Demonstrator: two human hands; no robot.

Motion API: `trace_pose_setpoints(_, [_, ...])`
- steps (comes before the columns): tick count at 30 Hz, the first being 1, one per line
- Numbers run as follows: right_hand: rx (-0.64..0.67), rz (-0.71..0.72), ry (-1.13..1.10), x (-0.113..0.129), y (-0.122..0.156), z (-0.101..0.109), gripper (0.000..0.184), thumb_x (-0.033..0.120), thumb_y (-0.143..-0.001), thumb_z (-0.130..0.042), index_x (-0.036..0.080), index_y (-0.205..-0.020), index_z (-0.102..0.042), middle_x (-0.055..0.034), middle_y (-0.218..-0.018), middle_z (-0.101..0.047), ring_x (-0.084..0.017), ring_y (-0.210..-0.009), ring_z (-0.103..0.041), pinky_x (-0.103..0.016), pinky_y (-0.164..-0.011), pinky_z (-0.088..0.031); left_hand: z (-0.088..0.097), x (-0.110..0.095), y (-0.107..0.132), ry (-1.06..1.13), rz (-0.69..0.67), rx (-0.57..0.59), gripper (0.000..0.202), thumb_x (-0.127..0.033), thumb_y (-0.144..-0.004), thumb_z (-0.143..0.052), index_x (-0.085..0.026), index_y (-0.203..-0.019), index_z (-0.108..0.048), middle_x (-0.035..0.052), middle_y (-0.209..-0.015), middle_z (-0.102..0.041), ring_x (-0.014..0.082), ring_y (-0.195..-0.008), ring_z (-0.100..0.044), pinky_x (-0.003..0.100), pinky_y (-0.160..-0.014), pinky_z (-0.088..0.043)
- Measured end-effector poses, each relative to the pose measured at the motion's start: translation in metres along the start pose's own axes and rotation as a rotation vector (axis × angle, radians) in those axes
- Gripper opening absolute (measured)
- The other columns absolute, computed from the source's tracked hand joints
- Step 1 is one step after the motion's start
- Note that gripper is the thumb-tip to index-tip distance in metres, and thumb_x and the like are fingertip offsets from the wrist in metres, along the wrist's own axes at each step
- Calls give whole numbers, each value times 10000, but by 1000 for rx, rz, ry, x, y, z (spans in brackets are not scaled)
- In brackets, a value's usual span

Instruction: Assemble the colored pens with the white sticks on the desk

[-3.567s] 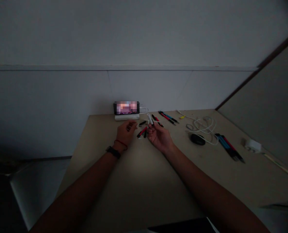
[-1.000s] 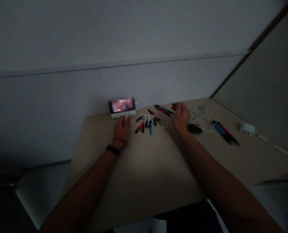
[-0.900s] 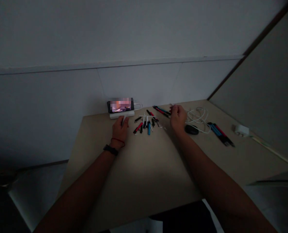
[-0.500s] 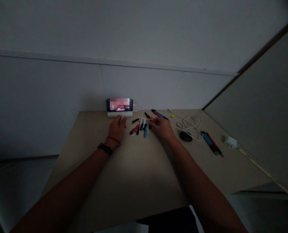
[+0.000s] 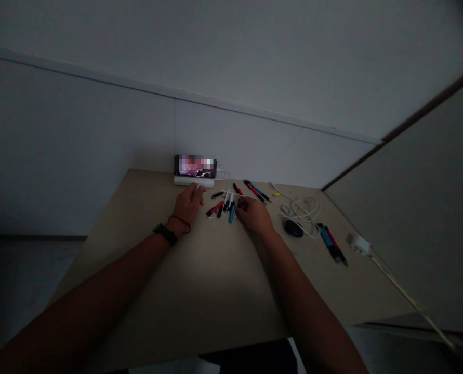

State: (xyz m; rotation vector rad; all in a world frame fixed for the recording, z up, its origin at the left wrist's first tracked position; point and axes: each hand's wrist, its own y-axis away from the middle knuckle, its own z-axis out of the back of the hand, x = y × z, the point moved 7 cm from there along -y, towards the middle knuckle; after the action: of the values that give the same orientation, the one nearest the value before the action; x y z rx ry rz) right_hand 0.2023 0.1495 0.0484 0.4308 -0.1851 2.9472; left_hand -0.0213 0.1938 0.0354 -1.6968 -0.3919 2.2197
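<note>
Disassembled pens lie in a loose pile (image 5: 224, 204) on the beige table (image 5: 200, 291), with a blue barrel (image 5: 232, 213) and a red-and-black piece (image 5: 214, 209) among thin white refills. My right hand (image 5: 254, 215) rests at the pile's right side, its fingertips on dark pen pieces. What it pinches is hidden. My left hand (image 5: 187, 203) lies left of the pile, just in front of a white power bank (image 5: 193, 181). A pale pen barrel (image 5: 195, 190) seems held in its fingers, partly hidden and dim.
A phone (image 5: 195, 166) stands on the power bank, cabled at the back. Behind the pile lie several red and blue pens (image 5: 255, 191). To the right are a black mouse (image 5: 293, 228), a white cable (image 5: 299, 210), a pen bundle (image 5: 331, 242) and a white charger (image 5: 359, 243).
My right hand has moved left from beside the mouse to the pen pile. My left hand has stayed near the power bank. The view has tilted slightly.
</note>
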Motion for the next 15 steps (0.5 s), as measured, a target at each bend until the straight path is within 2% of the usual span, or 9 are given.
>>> trace_pose_setpoints(7, [-15,-23,-38,0,1,1,141,282,-851,-646,190,-927,-720,-64,-850,-738,-195,-802,-668,-265,-673,-430,-1,1,0,1,-3,8,348,-437,-1009,-396,-212,-842,-603,-23,-611,-586,148,-602,-579,271,-647,-433])
trace_pose_setpoints(15, [156,-10,-46,1,2,-14,117,290,-805,-716,190,-852,-750,-78,-869,-760,-203,-801,-695,-260,-669,-451,-2,2,1,20,7,10,354,-456,-999,-398,-219,-837,-605,-13,-610,-592,160,-597,-580,278,-640,-435])
